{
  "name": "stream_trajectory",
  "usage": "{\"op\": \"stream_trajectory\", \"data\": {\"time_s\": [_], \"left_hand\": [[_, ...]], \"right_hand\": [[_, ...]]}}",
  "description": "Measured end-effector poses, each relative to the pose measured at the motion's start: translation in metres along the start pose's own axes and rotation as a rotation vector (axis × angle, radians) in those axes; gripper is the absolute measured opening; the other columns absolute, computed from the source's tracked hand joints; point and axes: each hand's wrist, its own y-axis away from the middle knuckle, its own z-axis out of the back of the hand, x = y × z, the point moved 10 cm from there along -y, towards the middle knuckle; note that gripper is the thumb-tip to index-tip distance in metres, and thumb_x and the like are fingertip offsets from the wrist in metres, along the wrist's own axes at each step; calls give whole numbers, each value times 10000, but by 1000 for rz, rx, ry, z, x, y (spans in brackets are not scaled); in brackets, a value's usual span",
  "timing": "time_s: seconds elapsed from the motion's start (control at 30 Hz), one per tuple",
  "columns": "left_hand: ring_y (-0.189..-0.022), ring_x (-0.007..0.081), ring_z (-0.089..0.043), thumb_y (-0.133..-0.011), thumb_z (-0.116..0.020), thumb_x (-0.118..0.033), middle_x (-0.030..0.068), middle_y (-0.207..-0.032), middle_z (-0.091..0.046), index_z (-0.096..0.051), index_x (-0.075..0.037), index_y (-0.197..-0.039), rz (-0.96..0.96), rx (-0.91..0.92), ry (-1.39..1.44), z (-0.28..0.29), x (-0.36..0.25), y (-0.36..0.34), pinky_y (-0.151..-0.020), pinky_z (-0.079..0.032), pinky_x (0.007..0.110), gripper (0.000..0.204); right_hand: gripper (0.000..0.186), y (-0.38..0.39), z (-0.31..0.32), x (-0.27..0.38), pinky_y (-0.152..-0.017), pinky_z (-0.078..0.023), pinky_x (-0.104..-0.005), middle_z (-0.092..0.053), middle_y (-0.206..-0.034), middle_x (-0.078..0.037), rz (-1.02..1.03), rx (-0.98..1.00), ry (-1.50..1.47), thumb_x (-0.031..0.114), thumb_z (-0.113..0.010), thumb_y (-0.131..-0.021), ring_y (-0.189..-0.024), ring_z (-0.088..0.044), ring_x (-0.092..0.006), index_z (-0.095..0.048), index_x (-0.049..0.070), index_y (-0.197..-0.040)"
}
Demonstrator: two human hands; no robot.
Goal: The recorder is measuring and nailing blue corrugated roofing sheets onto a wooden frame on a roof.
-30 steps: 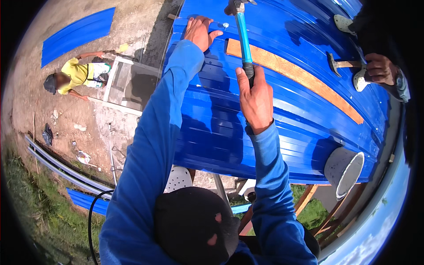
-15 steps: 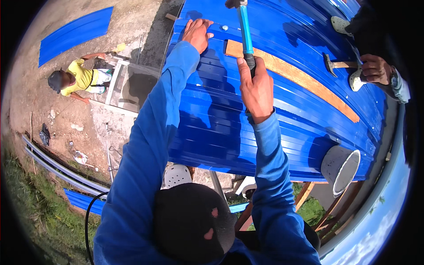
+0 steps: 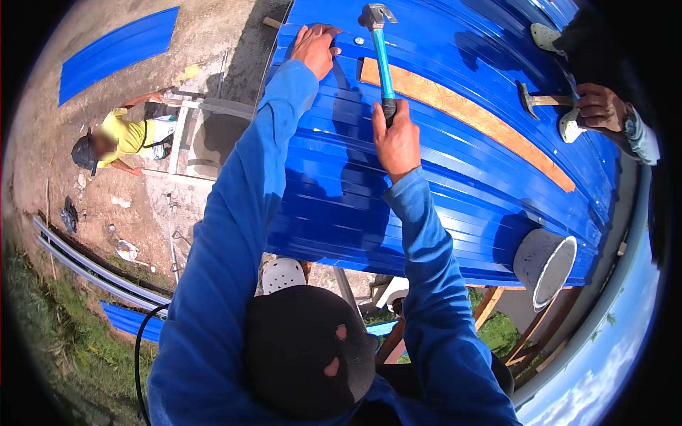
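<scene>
My right hand (image 3: 398, 138) grips the black end of a blue-handled claw hammer (image 3: 380, 50), its steel head raised over the far edge of the blue corrugated roof sheet (image 3: 440, 177). My left hand (image 3: 314, 48) presses on the sheet's far left edge, fingers bent, just left of the hammer head; whether it pinches a nail I cannot tell. A small pale dot, maybe a nail or washer (image 3: 359, 41), lies between hand and hammer head. A long wooden plank (image 3: 469, 113) lies across the sheet to the right.
Another person's hand (image 3: 600, 106) at the right holds a wooden-handled hammer (image 3: 533, 99). A white bucket (image 3: 545, 261) lies on the sheet's near edge. Below on the ground stand a person in yellow (image 3: 117, 142), a ladder (image 3: 181, 124), pipes (image 3: 92, 273) and a spare blue sheet (image 3: 117, 50).
My right hand has drawn back slightly with the hammer, whose head now shows fully above the sheet's far edge. The left hand stays pressed at the same spot.
</scene>
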Motion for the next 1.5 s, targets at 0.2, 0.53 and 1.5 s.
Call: {"op": "stream_trajectory", "data": {"time_s": [0.2,0.53,1.5], "left_hand": [[-1268,275,-461,-872,-643,-117,86,-1286,-547,-574,-72,-1255,-24,-21,45,-1,11,-1,-1143,-256,484,392],[-1385,301,-342,-926,-600,-162,81,-1425,-453,-447,-263,-1432,-11,77,-16,2,-4,15,-1169,-193,551,539],[-1489,395,-27,-967,-501,-421,129,-1614,-148,-353,-222,-1505,121,281,-18,6,-66,127,-1144,14,658,593]], "right_hand": [[316,-19,-3,12,-575,-476,-560,-624,-696,-285,-46,107,6,306,-596,-949,-690,-615,-497,-502,5,-957],[391,33,39,-37,-602,-505,-527,-659,-875,-210,85,174,337,404,-611,-933,-759,-654,-445,-520,61,-1098],[445,199,461,-356,-853,-461,-456,-632,-1024,-234,-540,-361,748,406,-438,-1019,-983,-609,-387,-600,-4,-1080]]}}
